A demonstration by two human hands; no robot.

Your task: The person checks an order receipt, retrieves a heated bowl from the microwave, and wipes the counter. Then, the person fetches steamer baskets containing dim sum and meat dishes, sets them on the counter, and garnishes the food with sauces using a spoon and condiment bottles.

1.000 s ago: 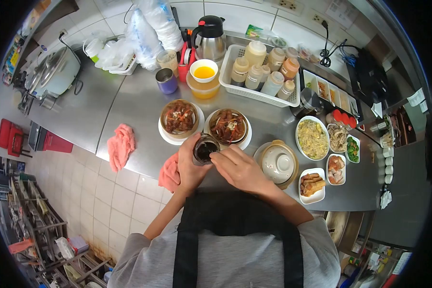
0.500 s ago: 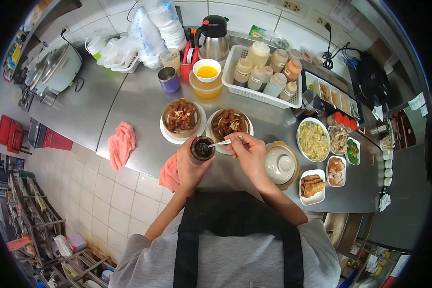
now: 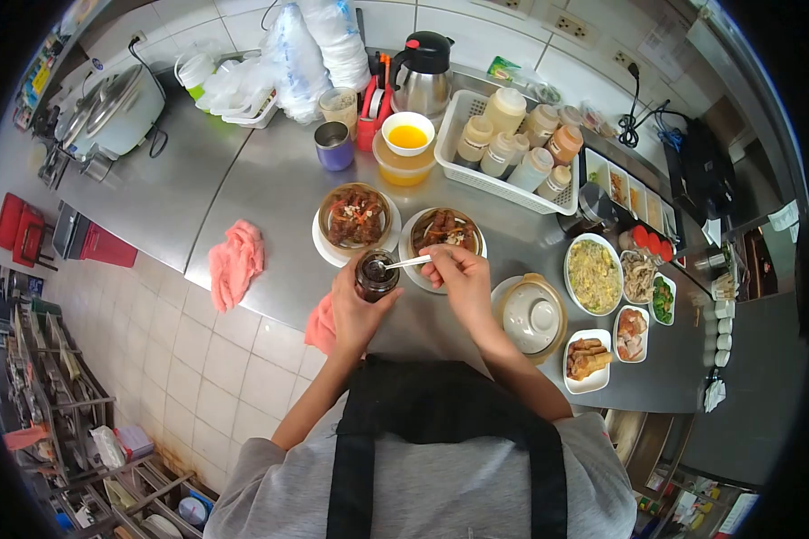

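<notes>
In the head view, my left hand [image 3: 354, 307] is wrapped round a small glass jar [image 3: 377, 286] of dark sauce, its mouth facing up. My right hand [image 3: 458, 277] pinches the handle of a spoon [image 3: 410, 262], whose tip reaches into the jar. Just beyond the jar, a round steamer of dark braised food with orange shreds [image 3: 354, 216] rests on a white plate [image 3: 318, 242]. A second steamer of similar food [image 3: 442, 228] stands to its right, partly behind my right hand.
A lidded clay pot [image 3: 532, 316] sits right of my right arm, near several food dishes, including noodles [image 3: 593, 277] and rolls [image 3: 588, 359]. Pink cloths [image 3: 237, 262] lie at the left edge. Behind stand a bottle basket [image 3: 503, 184], purple cup [image 3: 334, 149] and thermos [image 3: 424, 81].
The view has shifted slightly, so the counter items appear a little to the right. My left hand still holds the jar, and the spoon tip stays inside it with the handle at a slightly different angle.
</notes>
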